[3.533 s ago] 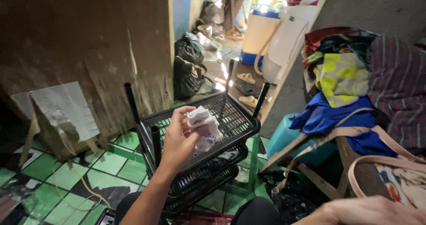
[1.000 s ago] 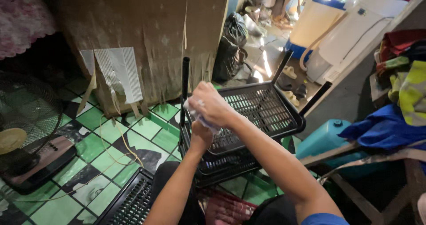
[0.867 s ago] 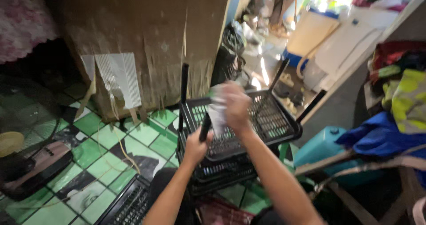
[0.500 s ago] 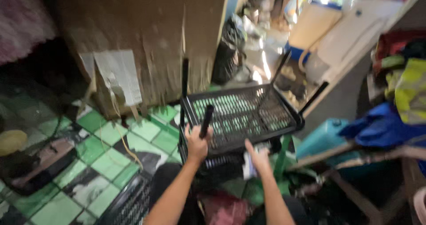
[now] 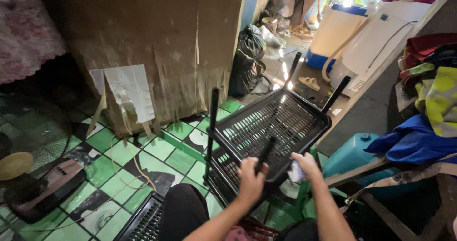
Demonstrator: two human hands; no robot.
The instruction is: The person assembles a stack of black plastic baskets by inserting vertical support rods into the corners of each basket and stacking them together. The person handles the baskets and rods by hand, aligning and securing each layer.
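1. L hand (image 5: 251, 180) is fisted tight on a black post (image 5: 265, 154) at the near edge of the black plastic rack (image 5: 266, 127); fingers wrapped right around it.
2. R hand (image 5: 307, 164) sits just right of it at the rack's near-right edge, fingers curled shut on a crumpled white cloth (image 5: 295, 172).
3. Rack: rigid plastic w/ a slotted grid top tray, rectangular w/ rounded corners, and another grid tray below. Three more thin round posts stick up at the left, far and right corners.
4. Floor: glossy green, white and black tiles (image 5: 162, 150). A loose pale cord (image 5: 135, 167) trails across them left of the rack.
5. Far left: worn brown cardboard wall (image 5: 157, 41), torn at the bottom edge, w/ a pale taped patch.
6. Right is tight: a teal plastic container (image 5: 350, 150) sits just beside the rack, w/ piled soft clothes (image 5: 423, 108) above it.
7. Open room lies mostly on the tiles to the left; a black bag (image 5: 250, 46) stands at the far side.
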